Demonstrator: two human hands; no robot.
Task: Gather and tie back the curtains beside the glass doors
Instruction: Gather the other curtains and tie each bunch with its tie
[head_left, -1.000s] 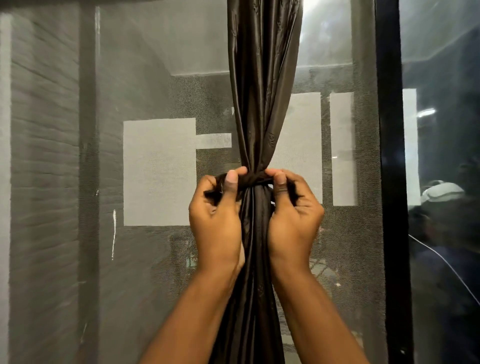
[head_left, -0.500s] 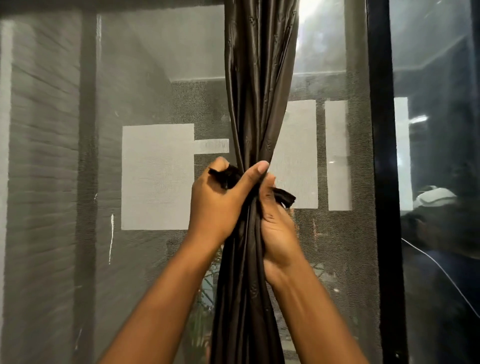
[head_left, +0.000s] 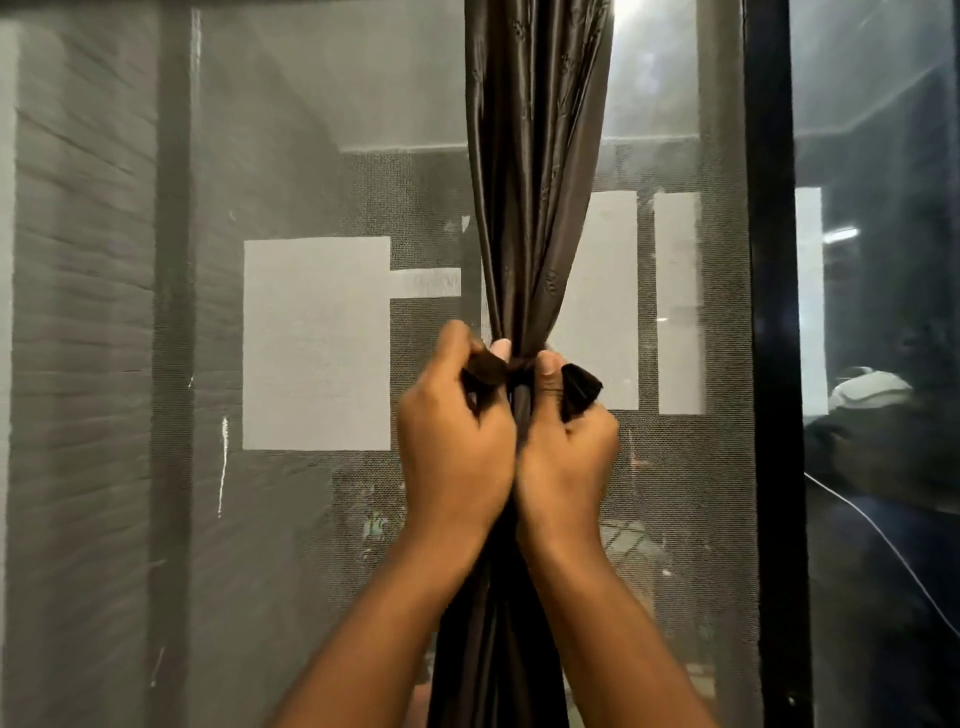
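Note:
A dark brown satin curtain (head_left: 535, 182) hangs gathered into a narrow bundle in front of a mesh screen. A dark tie band (head_left: 579, 389) wraps the bundle at its waist. My left hand (head_left: 452, 441) pinches the band's left end between thumb and curled fingers. My right hand (head_left: 566, 457) grips the band's right end, which sticks out past the thumb. Both hands press close together against the bundle, and the curtain's lower part (head_left: 498, 665) drops between my forearms.
The grey mesh screen (head_left: 311, 156) fills the left and middle. A black door frame (head_left: 774, 364) runs vertically at the right. Beyond it the glass door (head_left: 883, 260) shows dim reflections, including a white cap and a thin cable.
The hands uncrossed: my left thumb came off the front of the bundle, and each hand now pulls one end of the tie band outward at the curtain's waist.

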